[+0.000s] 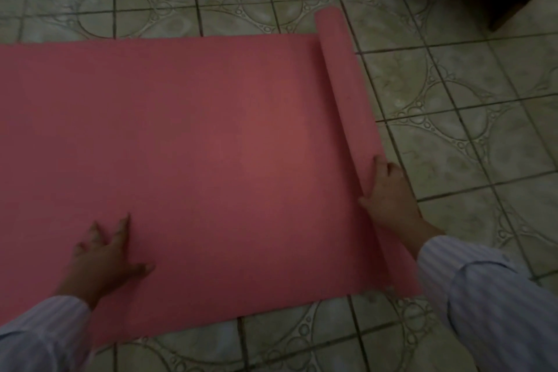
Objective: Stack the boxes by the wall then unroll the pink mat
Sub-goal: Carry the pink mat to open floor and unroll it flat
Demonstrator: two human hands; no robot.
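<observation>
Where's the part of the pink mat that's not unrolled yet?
The roll lies at the right edge of the flat mat on the tiled floor, with the right hand resting on its near part.

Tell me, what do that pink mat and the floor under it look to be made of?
The pink mat looks like soft foam or rubber with a matte finish: it shows no shine, lies flat, and curls into a smooth roll at its right end, where the right hand rests. The floor looks like glazed ceramic tile: pale squares with dark grout lines, a raised circular pattern and a faint sheen.
</observation>
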